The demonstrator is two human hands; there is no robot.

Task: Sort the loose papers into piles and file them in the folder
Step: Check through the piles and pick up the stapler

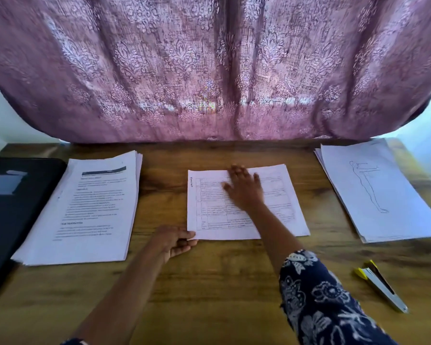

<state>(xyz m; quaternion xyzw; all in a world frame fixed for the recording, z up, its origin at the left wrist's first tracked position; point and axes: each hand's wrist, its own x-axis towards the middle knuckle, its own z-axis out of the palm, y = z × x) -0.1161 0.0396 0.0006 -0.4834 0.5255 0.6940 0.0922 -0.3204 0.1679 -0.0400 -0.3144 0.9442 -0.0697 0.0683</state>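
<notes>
A wooden table (209,282) with a brown grain carries everything. At its far left lies a black folder (15,220), flat. Just right of it sits a thick left pile (85,207) of printed text sheets, tilted, its near left corner lying over the folder's edge. A thinner middle pile (209,220), its top sheet printed with a ruled grid, lies at the centre, apart from the others. On the far right rests a right pile (388,195), slightly fanned, topped by a line drawing of a figure. A yellow and silver stapler (381,286) lies slanted at the near right.
</notes>
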